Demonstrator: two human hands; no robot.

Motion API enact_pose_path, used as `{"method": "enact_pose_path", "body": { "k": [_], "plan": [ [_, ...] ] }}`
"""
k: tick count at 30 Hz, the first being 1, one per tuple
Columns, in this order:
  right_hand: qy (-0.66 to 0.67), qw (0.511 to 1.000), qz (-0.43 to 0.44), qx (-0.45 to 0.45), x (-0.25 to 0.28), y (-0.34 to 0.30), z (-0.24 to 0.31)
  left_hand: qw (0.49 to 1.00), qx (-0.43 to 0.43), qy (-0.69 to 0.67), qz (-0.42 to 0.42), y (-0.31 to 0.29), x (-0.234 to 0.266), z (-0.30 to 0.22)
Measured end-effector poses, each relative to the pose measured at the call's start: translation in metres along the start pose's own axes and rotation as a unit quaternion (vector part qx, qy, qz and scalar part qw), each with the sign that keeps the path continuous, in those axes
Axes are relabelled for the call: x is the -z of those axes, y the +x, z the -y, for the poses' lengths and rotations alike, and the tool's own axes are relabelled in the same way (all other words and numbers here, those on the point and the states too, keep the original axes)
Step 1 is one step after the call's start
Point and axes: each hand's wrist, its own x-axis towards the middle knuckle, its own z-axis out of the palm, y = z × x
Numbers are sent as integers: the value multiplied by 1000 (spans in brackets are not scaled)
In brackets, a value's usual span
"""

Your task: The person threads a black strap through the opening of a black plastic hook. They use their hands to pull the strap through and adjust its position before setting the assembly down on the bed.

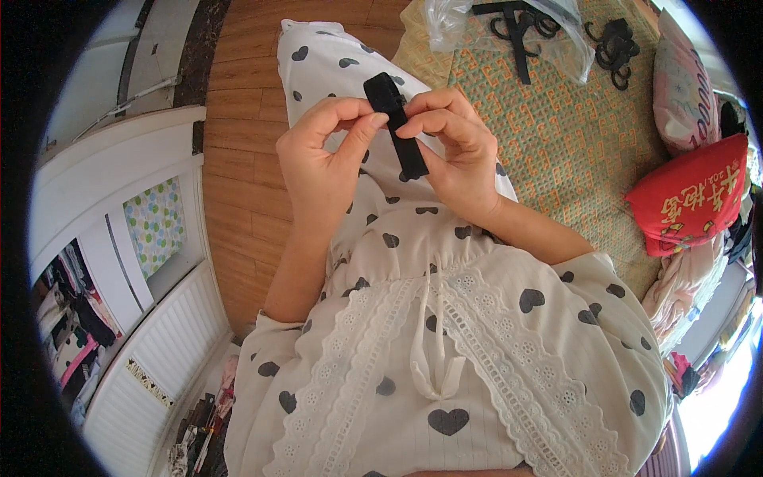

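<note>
Above my lap, both hands are raised around a black plastic bar (pixel 411 153), long and flat, with a broader block at its upper end. It is tilted, its top leaning left. My left hand (pixel 322 151) pinches the bar's left edge just under the block, between thumb and index finger. On the other side, my right hand (pixel 461 151) grips it with the fingers at the upper right edge and the thumb lower down. The fingers hide part of the middle.
A patterned mat (pixel 548 159) spreads to the right, bearing a clear plastic bag (pixel 576 48) with black T-shaped and ring-like parts, and a cluster of black hooks (pixel 613 49). Beyond lie a red cushion (pixel 687 199) and a pale pillow (pixel 682 95). A white cabinet (pixel 151 389) stands left.
</note>
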Motion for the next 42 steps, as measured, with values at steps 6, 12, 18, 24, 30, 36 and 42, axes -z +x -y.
{"method": "enact_pose_path", "body": {
  "k": [6,12,18,24,30,36,42],
  "plan": [
    [3,1000,-1,-2,0,0,-1,1000,-9,19,18,2,2,-1],
    [0,1000,2,2,0,0,0,998,-33,19,42,4,4,3],
    [2,1000,3,4,1,0,0,997,-39,35,52,6,5,3],
    [-1,1000,0,6,1,0,0,996,-48,56,57,6,5,0],
    [-5,1000,-3,9,1,-1,1,993,-64,85,55,6,5,-4],
    [-11,1000,-3,8,1,-1,-1,989,-55,116,71,7,7,-11],
    [103,993,3,-53,1,-1,-1,986,-78,109,95,11,6,-7]
  ]
}}
